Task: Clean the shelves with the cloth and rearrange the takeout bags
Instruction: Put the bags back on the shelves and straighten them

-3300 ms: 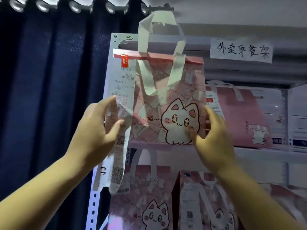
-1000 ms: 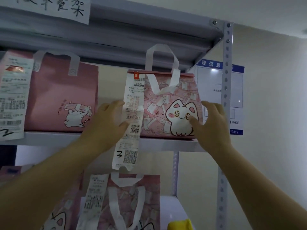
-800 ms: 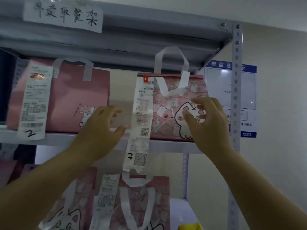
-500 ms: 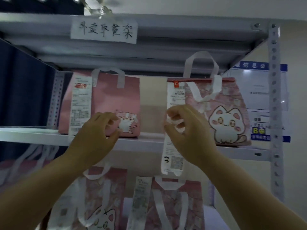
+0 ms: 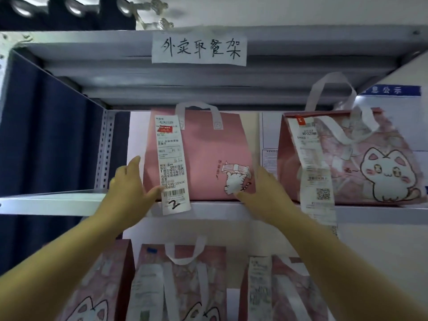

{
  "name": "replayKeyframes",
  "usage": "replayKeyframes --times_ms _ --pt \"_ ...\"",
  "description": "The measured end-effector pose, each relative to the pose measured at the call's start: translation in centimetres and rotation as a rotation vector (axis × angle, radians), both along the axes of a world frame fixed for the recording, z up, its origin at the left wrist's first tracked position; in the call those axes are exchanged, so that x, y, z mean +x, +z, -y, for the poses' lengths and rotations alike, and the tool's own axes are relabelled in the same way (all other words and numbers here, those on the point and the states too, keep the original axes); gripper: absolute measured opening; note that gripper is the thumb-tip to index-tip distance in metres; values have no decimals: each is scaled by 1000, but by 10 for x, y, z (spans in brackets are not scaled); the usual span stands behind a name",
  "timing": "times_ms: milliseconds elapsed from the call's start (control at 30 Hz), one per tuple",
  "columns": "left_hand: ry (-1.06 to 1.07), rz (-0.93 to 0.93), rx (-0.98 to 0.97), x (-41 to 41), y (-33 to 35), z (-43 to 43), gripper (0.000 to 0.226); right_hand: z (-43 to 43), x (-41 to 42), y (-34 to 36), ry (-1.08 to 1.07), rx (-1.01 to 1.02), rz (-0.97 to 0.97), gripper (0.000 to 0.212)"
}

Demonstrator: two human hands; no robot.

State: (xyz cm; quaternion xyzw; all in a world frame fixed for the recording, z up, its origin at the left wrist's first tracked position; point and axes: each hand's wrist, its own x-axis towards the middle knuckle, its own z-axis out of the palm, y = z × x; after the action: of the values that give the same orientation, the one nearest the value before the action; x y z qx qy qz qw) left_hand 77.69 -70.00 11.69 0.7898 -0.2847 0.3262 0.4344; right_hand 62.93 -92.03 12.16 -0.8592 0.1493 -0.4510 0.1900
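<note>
A plain pink takeout bag (image 5: 203, 154) with a small cat print stands on the upper shelf board (image 5: 58, 202). A long receipt (image 5: 171, 163) marked 2 hangs down its front. My left hand (image 5: 129, 188) lies against the bag's left side with straight fingers, thumb on the front by the receipt. My right hand (image 5: 261, 188) presses its right side, thumb on the front lower corner. To the right stands a patterned pink bag with a big white cat (image 5: 370, 163) and its own receipt (image 5: 315, 172). No cloth is in view.
Three more pink cat bags (image 5: 185, 286) stand on the shelf below. A handwritten paper sign (image 5: 199, 50) is taped to the top board. A dark blue curtain (image 5: 46, 135) hangs at the left; a blue-headed notice (image 5: 393, 91) is on the right wall.
Both hands let go of the big-cat bag, now standing at the right end of the shelf, and moved left to the plain pink bag. My view swung left with them.
</note>
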Motion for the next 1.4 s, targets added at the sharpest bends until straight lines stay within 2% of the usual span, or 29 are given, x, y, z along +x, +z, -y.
replayKeyframes --times_ms 100,300,400,500,633,700,800,967,1067,1200,1400 --pt "-165 3 -11 8 -6 -2 69 -2 7 -2 0 19 8 51" --pt "-251 81 -34 14 -9 -1 54 -7 2 -3 -73 -1 164 28" --pt "-286 93 -42 12 -9 2 52 -8 -9 -6 -116 -25 204 27" --pt "-298 105 -43 9 -9 3 51 -7 -19 -6 -147 -22 206 39" --pt "-227 132 -69 0 -10 -1 63 -12 -33 -2 -179 -69 200 28" --pt "-185 198 -120 -10 -11 -6 64 -17 -42 -4 -173 -98 247 29" --pt "-184 356 -197 -33 -11 -13 52 -30 -60 -12 -112 -151 389 37" --pt "-351 503 -202 -83 -31 -5 34 -46 -95 -40 -2 -203 460 16" --pt "-455 480 -155 -112 -51 12 32 -42 -115 -64 74 -167 410 8" --pt "-568 399 -101 -137 -83 45 22 -22 -137 -96 123 -100 331 9" --pt "-596 240 21 -148 -141 102 20 32 -164 -153 89 43 176 5"
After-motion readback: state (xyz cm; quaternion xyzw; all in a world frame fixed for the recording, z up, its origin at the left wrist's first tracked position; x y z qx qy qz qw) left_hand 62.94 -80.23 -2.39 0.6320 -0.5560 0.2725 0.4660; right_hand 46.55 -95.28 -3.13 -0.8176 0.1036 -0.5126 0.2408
